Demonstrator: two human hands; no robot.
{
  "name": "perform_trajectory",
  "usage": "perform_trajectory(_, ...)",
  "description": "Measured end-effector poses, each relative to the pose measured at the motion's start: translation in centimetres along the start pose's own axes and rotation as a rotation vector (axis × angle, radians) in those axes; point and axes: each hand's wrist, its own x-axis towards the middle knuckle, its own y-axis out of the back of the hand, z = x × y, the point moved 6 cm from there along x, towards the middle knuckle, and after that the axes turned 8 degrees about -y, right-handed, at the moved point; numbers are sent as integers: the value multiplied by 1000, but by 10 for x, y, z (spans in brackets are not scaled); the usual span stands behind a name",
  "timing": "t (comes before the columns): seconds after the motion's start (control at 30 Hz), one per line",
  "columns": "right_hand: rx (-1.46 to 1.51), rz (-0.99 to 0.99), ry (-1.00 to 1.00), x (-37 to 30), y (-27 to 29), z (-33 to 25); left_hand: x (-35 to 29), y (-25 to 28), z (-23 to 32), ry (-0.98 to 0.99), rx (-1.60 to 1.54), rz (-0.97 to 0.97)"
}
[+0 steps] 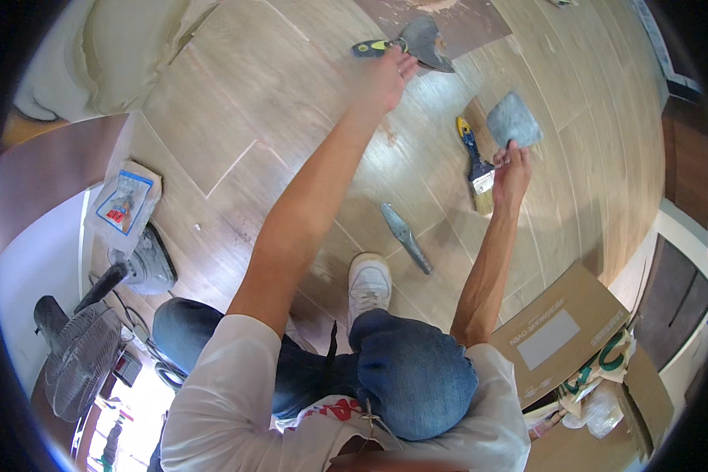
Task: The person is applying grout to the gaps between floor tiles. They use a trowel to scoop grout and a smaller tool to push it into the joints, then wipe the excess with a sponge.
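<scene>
At the far middle of the floor lies a wide putty knife (pixel 426 43), its black and yellow handle pointing left. My left hand (pixel 389 82) reaches out to it, fingers apart, the tips over or touching the handle's blade end; it does not look wrapped round it. In my right hand (pixel 513 175) a thin grey square plate (pixel 515 120) is pinched by its lower corner and held above the floor. Close beside that hand lies a paintbrush (pixel 477 164) with a blue and yellow handle. A narrow grey metal tool (pixel 406 238) rests on the floor nearer my shoe.
A brown board (pixel 480 22) lies at the far edge. To the left are a clear packet (pixel 123 200) and a black fan (pixel 82 354) with cables. An open cardboard box (pixel 554 334) with plastic bags stands near right. My white shoe (pixel 369 283) is on the wood-look tiles.
</scene>
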Motion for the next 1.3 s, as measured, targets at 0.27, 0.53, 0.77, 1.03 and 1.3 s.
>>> perform_trajectory(0.27, 7, -102, -99, -85, -41, 56, -140, -5, -43, 243, 415, -266)
perform_trajectory(0.53, -1540, 29, 780, -63, -20, 29, -158, 30, 51, -249, 947, -277)
perform_trajectory(0.77, -1816, -427, 441, 19, -16, 32, -139, 96, 295, -541, 1814, -582)
perform_trajectory(1.03, -1060, -603, 331, -98, -188, -6, -442, 256, 388, -707, 1384, 39)
perform_trajectory(1.3, -1070, -1293, 922, -290, -369, 187, -592, 402, 260, -222, 789, 484)
